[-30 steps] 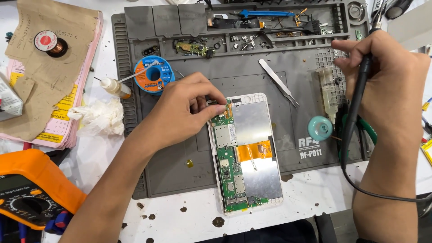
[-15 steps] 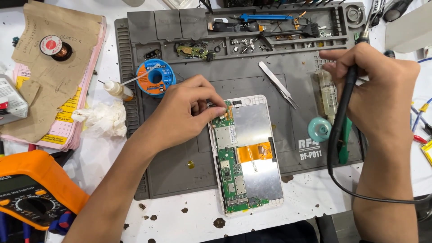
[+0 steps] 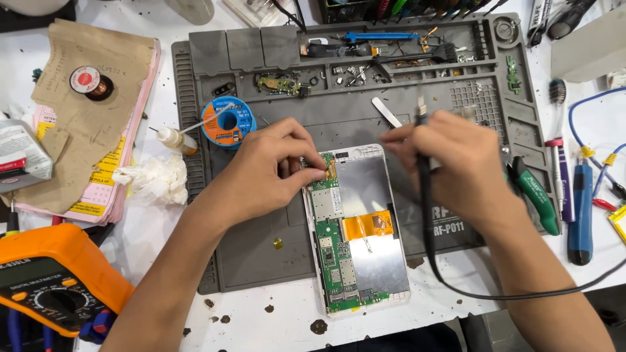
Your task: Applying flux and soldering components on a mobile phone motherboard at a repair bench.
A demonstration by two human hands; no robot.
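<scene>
An opened phone (image 3: 355, 228) lies back-up on the grey repair mat (image 3: 261, 248), showing its green circuit board, metal shield and orange flex strip. My left hand (image 3: 274, 171) rests at the phone's top left corner, fingertips pinched on the board edge; whether something small is between them I cannot tell. My right hand (image 3: 450, 166) hovers over the phone's top right, gripping a black corded soldering iron (image 3: 424, 173) whose cable trails off to the lower right.
On the mat sit a blue solder spool (image 3: 227, 122), metal tweezers (image 3: 386, 111) and small parts in the top trays. An orange multimeter (image 3: 45, 277) is at lower left, papers (image 3: 98, 117) and a tissue (image 3: 153, 179) at left, green-handled pliers (image 3: 538, 195) and screwdrivers (image 3: 580, 208) at right.
My right hand has swung left with the soldering iron, from the mat's right edge to just above the phone's top. My left hand stays at the phone's corner.
</scene>
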